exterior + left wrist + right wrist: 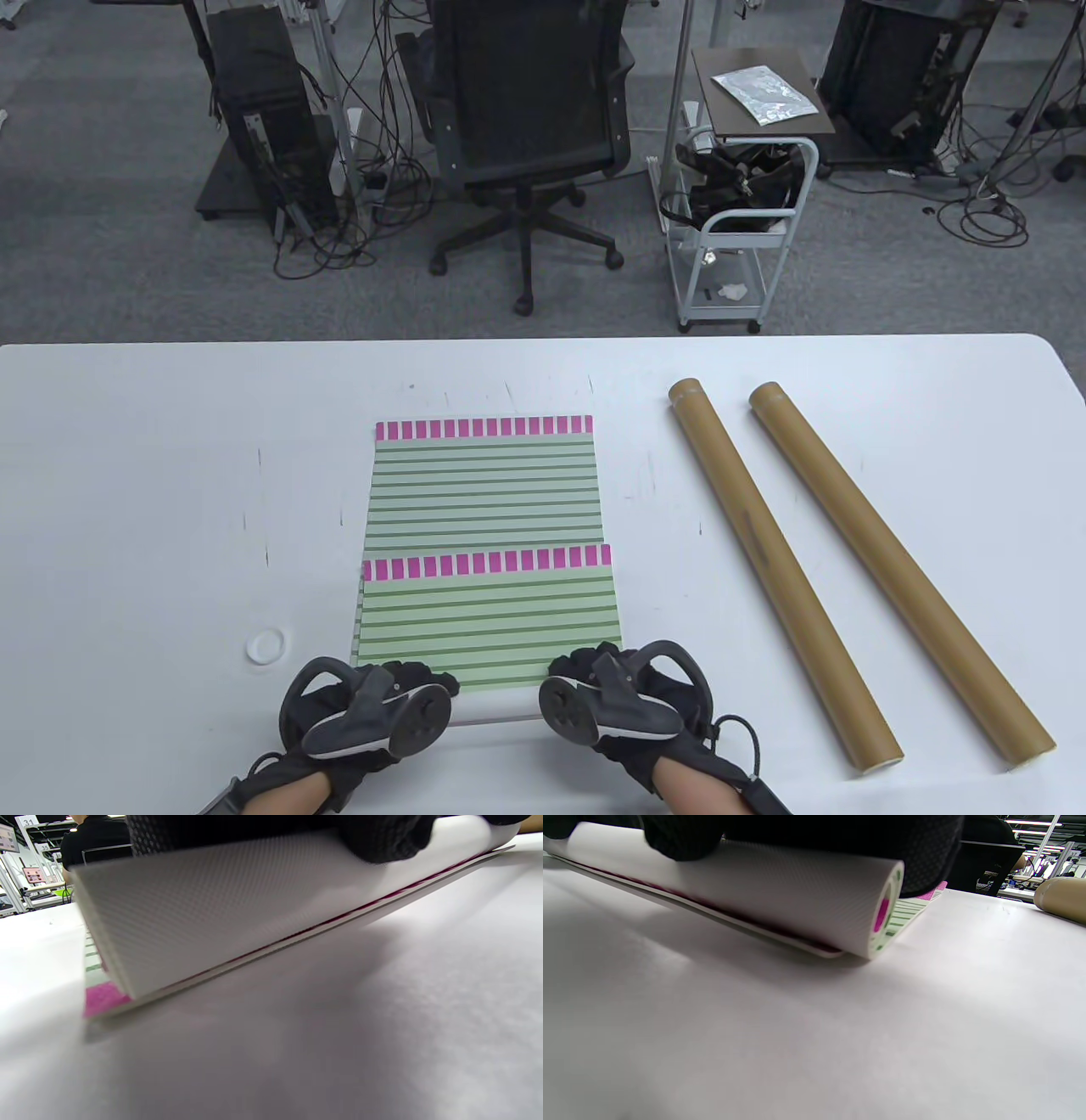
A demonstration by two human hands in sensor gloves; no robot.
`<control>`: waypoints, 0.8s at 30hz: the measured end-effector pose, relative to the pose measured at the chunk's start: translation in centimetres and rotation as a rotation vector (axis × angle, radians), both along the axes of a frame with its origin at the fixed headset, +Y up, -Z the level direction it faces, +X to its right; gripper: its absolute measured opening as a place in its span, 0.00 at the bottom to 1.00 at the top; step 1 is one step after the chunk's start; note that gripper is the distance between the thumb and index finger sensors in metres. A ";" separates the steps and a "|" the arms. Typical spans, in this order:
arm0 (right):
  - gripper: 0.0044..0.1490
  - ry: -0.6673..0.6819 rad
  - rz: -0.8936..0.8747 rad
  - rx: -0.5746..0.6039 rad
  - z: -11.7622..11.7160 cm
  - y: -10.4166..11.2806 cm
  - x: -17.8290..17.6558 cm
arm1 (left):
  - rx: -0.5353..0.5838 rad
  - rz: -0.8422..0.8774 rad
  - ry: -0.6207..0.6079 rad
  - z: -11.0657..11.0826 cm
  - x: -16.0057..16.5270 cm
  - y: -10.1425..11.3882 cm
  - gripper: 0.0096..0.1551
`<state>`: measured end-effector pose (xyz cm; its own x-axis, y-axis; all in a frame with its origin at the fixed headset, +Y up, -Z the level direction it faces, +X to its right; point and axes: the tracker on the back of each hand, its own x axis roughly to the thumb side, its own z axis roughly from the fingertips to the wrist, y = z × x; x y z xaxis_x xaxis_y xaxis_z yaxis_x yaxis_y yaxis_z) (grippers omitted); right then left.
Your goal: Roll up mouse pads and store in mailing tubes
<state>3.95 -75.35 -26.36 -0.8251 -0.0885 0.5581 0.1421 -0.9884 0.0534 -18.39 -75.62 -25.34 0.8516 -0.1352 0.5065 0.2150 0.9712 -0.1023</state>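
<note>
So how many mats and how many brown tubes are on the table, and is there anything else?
Striped mats: 2, the near mat being rolled by the left hand and right hand, the far mat partly under it.
Brown tubes: 2, one tube and another tube beside it.
White ring: 1.
Total: 5.

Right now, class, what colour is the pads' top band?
Pink blocks on white; clearest in the table view.

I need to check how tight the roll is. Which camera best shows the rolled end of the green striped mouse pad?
The right wrist view: the green striped mouse pad shows its curled end face there. The left wrist view shows only its white underside, lifted; the table view shows its flat striped top, with both hands covering the roll.
</note>
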 end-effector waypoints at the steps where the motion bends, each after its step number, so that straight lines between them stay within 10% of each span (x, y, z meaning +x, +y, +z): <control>1: 0.34 -0.002 -0.003 -0.007 -0.1 -0.1 0.0 | -0.008 0.004 0.006 -0.1 -0.1 0.0 0.29; 24: 0.33 0.002 -0.035 0.086 0.0 -0.2 0.2 | 0.079 0.027 0.007 0.4 0.2 -0.3 0.30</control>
